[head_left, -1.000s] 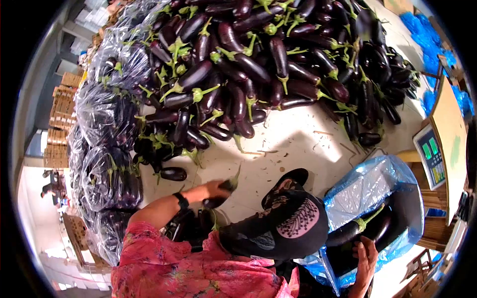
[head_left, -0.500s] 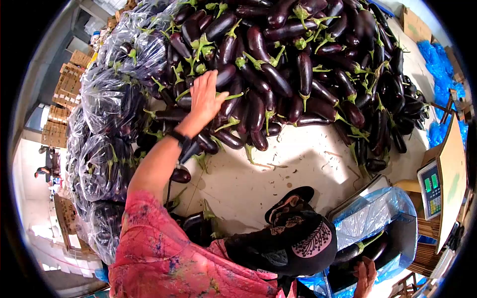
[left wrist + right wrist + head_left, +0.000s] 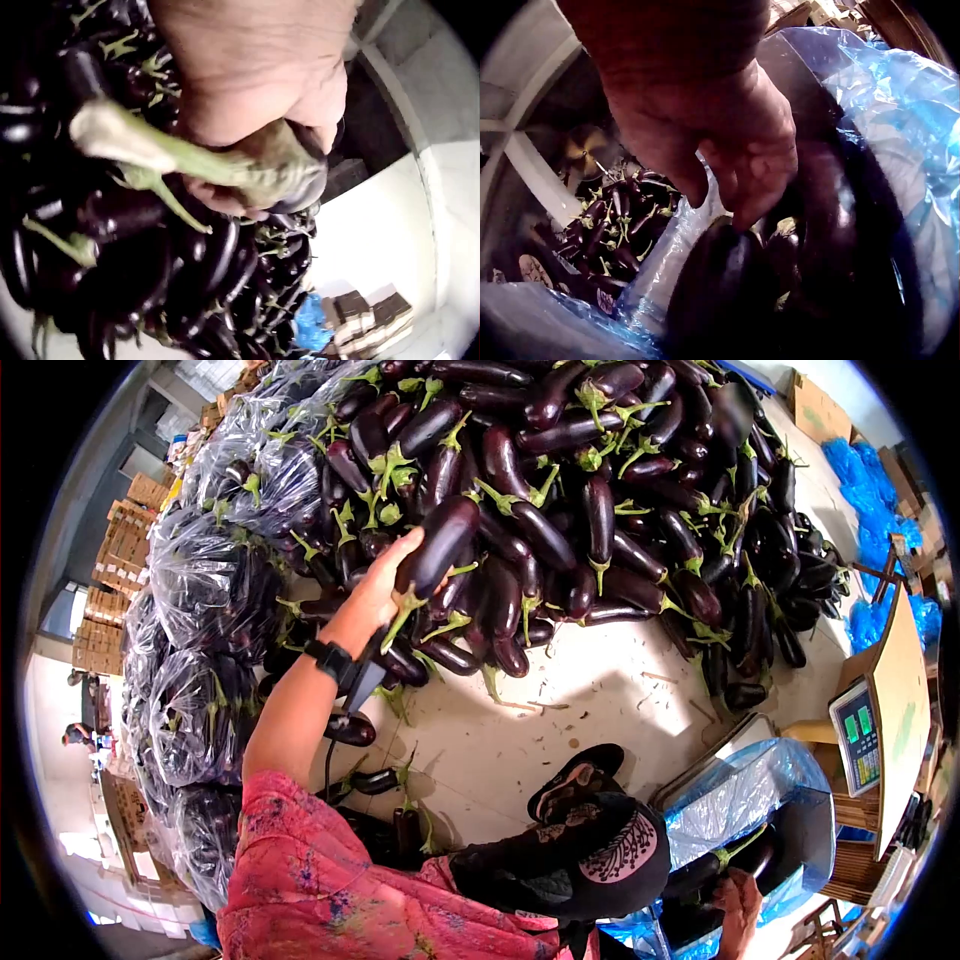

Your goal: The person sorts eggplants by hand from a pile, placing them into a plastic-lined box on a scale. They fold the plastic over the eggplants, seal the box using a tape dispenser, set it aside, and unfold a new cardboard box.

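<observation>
My left hand [image 3: 378, 588] grips a large dark eggplant [image 3: 440, 540] over the edge of the big heap, its green stem pointing back toward the wrist. In the left wrist view the fingers wrap round the eggplant's stem end [image 3: 281, 169], and the cut stem juts out to the left. At the lower right, my right hand [image 3: 738, 908] hangs over a bin lined with blue plastic [image 3: 725, 810]. The right wrist view shows its fingers loosely bent, fingertips right at the top of an eggplant [image 3: 720, 277] in the bin.
A heap of eggplants [image 3: 600, 520] covers the floor ahead. Clear plastic bags of eggplants [image 3: 210, 580] line the left side. A digital scale [image 3: 857, 735] stands beside the bin. Several loose eggplants [image 3: 375, 780] lie near the knees. Blue plastic [image 3: 865, 490] lies at far right.
My left hand moved from near the body out to the heap, took hold of an eggplant and lifted it toward the wrist side. The right hand stays over the bin.
</observation>
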Available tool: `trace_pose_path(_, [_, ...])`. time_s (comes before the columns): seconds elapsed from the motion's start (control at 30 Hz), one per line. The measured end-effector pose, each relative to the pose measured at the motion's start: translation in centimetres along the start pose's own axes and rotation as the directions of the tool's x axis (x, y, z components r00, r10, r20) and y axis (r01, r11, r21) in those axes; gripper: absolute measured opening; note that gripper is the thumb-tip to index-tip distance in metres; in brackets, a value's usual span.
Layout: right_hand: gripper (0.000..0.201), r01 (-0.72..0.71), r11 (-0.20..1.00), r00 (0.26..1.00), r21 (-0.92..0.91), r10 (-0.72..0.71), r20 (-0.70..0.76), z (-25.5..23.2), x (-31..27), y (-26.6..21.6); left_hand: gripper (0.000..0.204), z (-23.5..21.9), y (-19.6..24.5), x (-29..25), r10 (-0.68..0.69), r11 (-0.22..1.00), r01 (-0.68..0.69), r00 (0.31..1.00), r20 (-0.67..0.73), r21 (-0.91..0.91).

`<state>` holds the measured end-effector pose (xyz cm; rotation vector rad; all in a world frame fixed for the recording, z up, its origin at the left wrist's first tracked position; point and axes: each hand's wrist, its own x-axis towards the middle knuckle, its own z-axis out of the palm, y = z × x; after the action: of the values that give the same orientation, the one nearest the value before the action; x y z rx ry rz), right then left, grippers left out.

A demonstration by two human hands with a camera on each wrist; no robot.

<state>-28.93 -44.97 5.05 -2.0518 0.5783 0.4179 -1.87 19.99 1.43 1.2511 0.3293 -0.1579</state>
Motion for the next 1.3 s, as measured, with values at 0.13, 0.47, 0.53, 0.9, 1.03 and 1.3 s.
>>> trace_pose_path(0.13, [0.032,0.032,0.998,0.999,0.054,-0.033,0.02,0.6,0.7,-0.4,0.073,3.6,-1.4,-3.7,-0.053,0.938,0.134,0.967,0.248,-0.318])
trace_pose_path(0.47, [0.034,-0.014,0.997,0.999,0.071,0.017,-0.032,-0.2,-1.1,-0.7,0.065,13.2,-4.4,-5.2,-0.16,0.911,0.343,0.806,0.57,-0.229])
trace_pose_path(0.53, [0.034,-0.039,0.998,0.999,0.051,0.039,-0.011,-0.7,-1.4,0.7,0.066,14.6,-4.4,-4.8,-0.152,0.953,0.277,0.789,0.595,-0.123])
trace_pose_path(0.9, [0.03,0.053,0.998,0.995,-0.046,-0.056,-0.086,-1.9,-4.2,2.0,0.079,35.9,-2.9,-9.0,-0.232,0.638,-0.669,0.305,0.924,0.381])
trace_pose_path(1.03, [0.028,0.085,0.996,0.991,-0.016,-0.086,-0.101,-2.0,-5.3,2.8,0.075,43.7,-5.6,-12.2,-0.207,0.451,-0.889,-0.197,0.958,-0.085])
trace_pose_path(1.3, [0.02,0.129,0.958,0.968,-0.258,-0.178,-0.177,-2.3,-6.4,3.4,0.051,49.0,-16.6,-18.3,-0.287,0.268,-0.8,-0.598,0.748,-0.537])
